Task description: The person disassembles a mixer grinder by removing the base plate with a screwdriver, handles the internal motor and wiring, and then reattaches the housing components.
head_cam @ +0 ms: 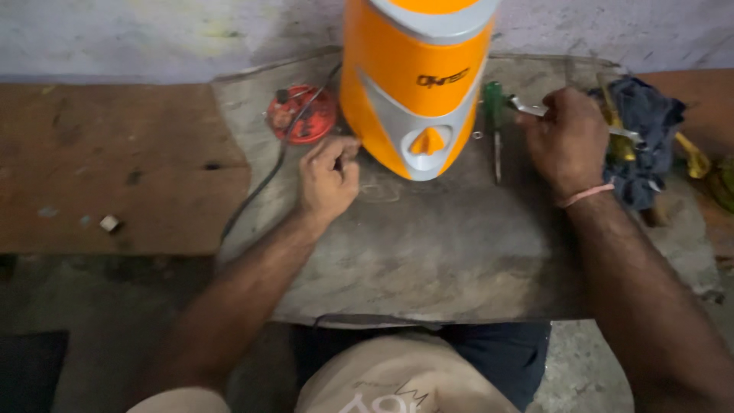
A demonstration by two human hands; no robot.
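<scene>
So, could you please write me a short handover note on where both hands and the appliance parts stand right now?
Left hand: curled, fingertips at the lower edge of the orange mixer base, grip on nothing I can make out.
Right hand: shut on a metal spanner beside the base.
Mixer base stands upright on the grey slab. A green-handled screwdriver lies just right of it; a red round part and a black cord lie to its left. A dark cloth sits at the far right.
Done: red part lies apart from the base. Left: cannot tell.
</scene>
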